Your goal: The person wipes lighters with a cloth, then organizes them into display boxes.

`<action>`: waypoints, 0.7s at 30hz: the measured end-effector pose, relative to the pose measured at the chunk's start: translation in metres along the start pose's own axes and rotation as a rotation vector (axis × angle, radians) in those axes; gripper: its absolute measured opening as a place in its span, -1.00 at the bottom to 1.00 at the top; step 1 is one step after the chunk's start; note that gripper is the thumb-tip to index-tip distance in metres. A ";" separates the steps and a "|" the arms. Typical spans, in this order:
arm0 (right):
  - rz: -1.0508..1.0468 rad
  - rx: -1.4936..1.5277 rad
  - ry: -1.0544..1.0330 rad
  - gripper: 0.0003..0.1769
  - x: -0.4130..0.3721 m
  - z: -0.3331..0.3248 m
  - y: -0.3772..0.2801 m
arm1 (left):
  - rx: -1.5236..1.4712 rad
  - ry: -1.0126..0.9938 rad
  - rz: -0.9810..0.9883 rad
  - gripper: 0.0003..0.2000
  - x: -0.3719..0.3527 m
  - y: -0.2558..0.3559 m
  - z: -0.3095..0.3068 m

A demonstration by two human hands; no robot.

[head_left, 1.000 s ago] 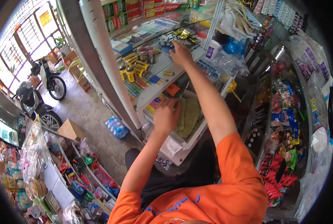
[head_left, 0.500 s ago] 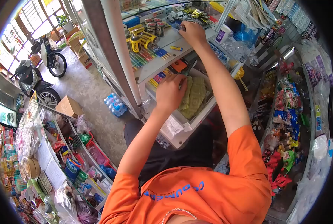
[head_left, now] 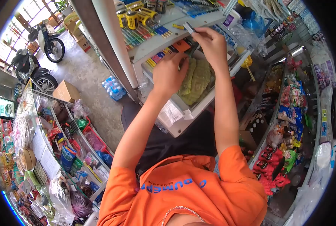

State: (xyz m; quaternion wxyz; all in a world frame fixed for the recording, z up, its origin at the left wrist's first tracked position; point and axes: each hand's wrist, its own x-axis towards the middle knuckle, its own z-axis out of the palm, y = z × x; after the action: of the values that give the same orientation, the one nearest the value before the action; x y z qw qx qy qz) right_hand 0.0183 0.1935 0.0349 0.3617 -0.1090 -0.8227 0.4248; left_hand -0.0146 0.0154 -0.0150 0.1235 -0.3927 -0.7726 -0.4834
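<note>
My right hand (head_left: 213,47) pinches a small silver-grey bar (head_left: 189,28) above the front edge of the glass case shelf (head_left: 147,49). My left hand (head_left: 168,73) is lower, its fingers curled over the open drawer (head_left: 186,116); whatever it may hold is hidden. In the drawer lies a crumpled green cloth (head_left: 196,83), with an orange packet (head_left: 181,46) behind it. A single yellow battery (head_left: 178,26) rests on the shelf beside the bar. Thick yellow batteries (head_left: 131,20) and a row of thin coloured sticks (head_left: 145,37) are to the left.
A white post (head_left: 113,41) rises left of the case. Packed snack shelves (head_left: 284,124) stand at the right, and a goods counter (head_left: 47,150) at the left. On the floor are a bottle pack (head_left: 114,88), a cardboard box (head_left: 66,91) and parked motorbikes (head_left: 36,73).
My right hand has come back from deep on the shelf toward me, and a silver-grey bar now shows in its fingers. My left hand stays near the drawer. The view has shifted slightly.
</note>
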 end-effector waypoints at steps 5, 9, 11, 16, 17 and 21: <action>0.137 -0.064 -0.044 -0.70 -0.044 -0.019 0.016 | 0.021 -0.030 0.007 -0.85 -0.003 0.001 0.003; 0.170 -0.036 -0.075 -0.71 -0.052 -0.018 0.035 | 0.058 -0.044 0.003 -0.83 -0.005 0.002 0.006; 0.238 0.010 -0.112 -0.75 -0.052 -0.018 0.034 | 0.055 -0.060 0.019 -0.81 -0.005 0.000 0.006; 0.146 0.051 -0.149 -0.74 -0.059 -0.019 0.027 | 0.056 -0.036 0.019 -0.82 -0.007 0.000 0.006; 0.142 0.071 -0.137 -0.74 -0.061 -0.020 0.025 | 0.059 -0.040 0.021 -0.82 -0.008 -0.001 0.006; 0.128 0.098 -0.134 -0.74 -0.070 -0.028 0.017 | 0.029 -0.035 0.025 -0.73 -0.007 -0.002 0.005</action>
State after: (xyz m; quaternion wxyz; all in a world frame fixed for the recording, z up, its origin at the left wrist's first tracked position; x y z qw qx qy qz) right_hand 0.0856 0.1872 -0.0028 0.2830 -0.1151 -0.8145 0.4933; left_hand -0.0106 0.0155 -0.0230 0.1217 -0.4089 -0.7766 -0.4636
